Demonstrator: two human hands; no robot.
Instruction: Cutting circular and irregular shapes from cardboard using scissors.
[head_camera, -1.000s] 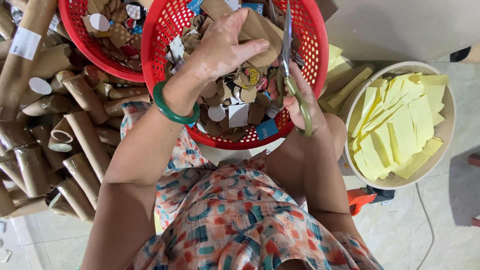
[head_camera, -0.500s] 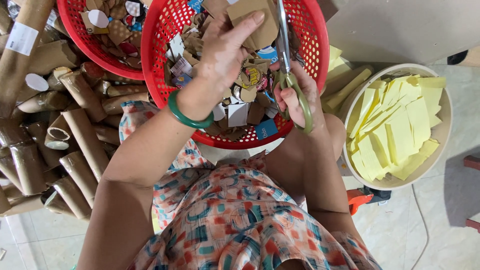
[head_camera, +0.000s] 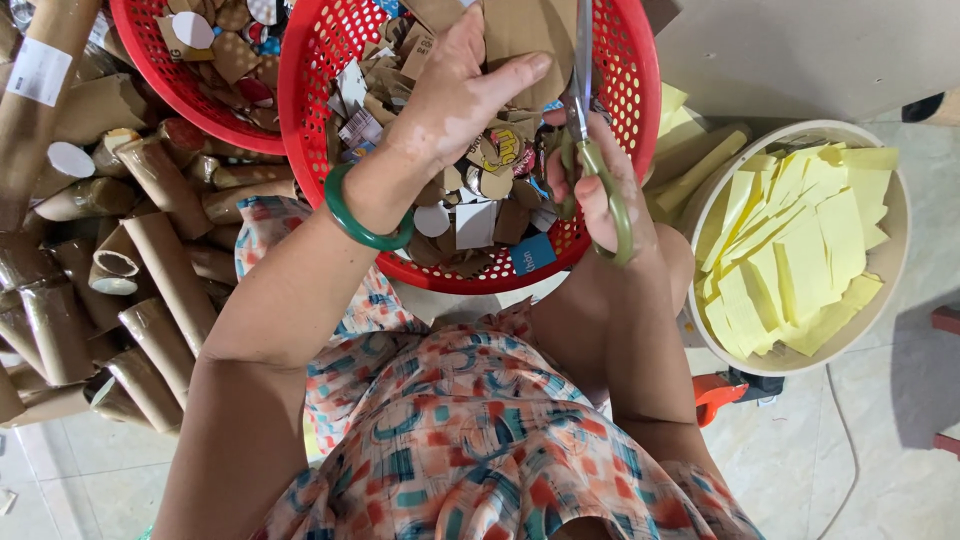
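Landmark: near basket (head_camera: 640, 80), on the lap. Card scraps (head_camera: 470, 215) lie in it. Left hand (head_camera: 455, 95) over its middle, touching a card piece (head_camera: 525, 35); right hand (head_camera: 600, 190) with scissors (head_camera: 585, 110) over its right side. Second basket (head_camera: 160, 70) to its left, rims touching. Cardboard tubes (head_camera: 110, 270) lower left. Bowl (head_camera: 895, 260) of paper slips (head_camera: 790, 250) to the right.
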